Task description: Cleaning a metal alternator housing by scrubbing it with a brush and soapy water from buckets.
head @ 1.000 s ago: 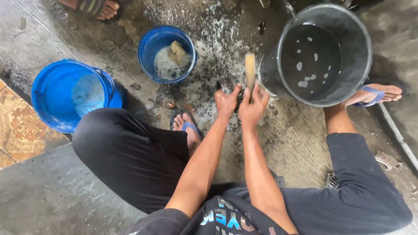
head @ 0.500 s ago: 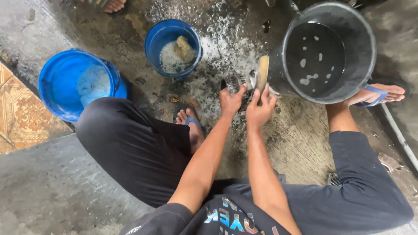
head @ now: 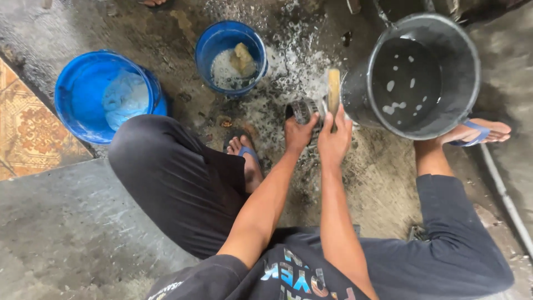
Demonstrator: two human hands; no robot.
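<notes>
The left hand [head: 300, 132] is closed around a small dark metal piece [head: 304, 109] on the wet concrete floor [head: 383, 183]. The right hand [head: 335, 138] grips a wooden-handled brush [head: 333, 89], upright, just at 3 o'clock of this piece. A grey bucket [head: 461, 105] with water stands at 2 o'clock of the hands. A small blue bucket [head: 205, 47] is at 11 o'clock, a bigger blue basin [head: 78, 105] at 9 o'clock.
</notes>
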